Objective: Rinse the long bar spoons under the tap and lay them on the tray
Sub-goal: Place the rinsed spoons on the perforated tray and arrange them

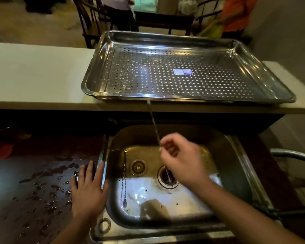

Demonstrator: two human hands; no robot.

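My right hand (180, 158) is over the steel sink (236, 166), pinching a long twisted bar spoon (153, 122) near its middle. The spoon slants up and away, its far end just below the tray's front rim. Its lower end shows blurred over the drain (167, 176). A second bar spoon (124, 178) lies on the sink floor at the left, fork end toward me. My left hand (89, 189) rests flat, fingers spread, on the wet counter at the sink's left rim. The perforated steel tray (99, 64) sits on the white ledge behind the sink, with nothing in it.
The tap (292, 154) curves in from the right edge; no water stream is visible. The dark counter (33, 191) left of the sink is spotted with water. Behind the white ledge (33, 71) stand chairs, a table and people.
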